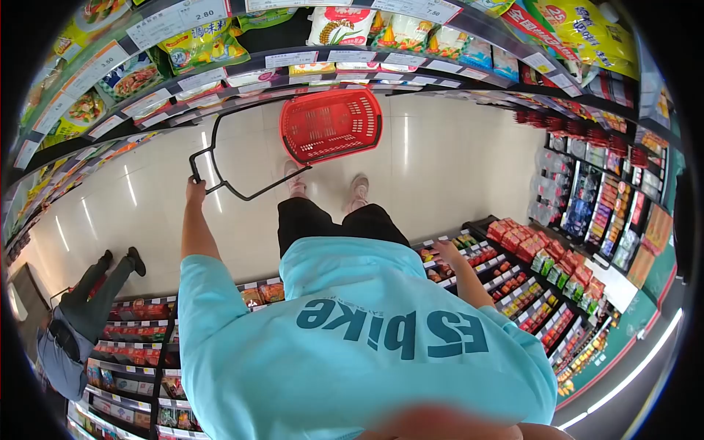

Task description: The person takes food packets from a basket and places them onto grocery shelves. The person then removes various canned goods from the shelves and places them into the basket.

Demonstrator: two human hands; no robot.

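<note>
My left hand point(196, 191) is closed around the long black handle point(212, 151) of a red shopping basket point(330, 150). The basket is in front of my feet, tilted in this view, and shows nothing inside but its slotted bottom. Over on the right, my right hand point(446, 251) hangs beside a low shelf of small packets point(466, 240). Its fingers look apart, and I see nothing held in them. Whether they touch the packets, I cannot tell.
Ahead, a shelf carries bagged seasonings point(202, 50) above price labels. To the right stand red packages point(524, 238) and a rack of goods point(605, 198). Another person point(73, 337) is at the lower left in the aisle. Pale tiled floor point(246, 136) lies around my feet.
</note>
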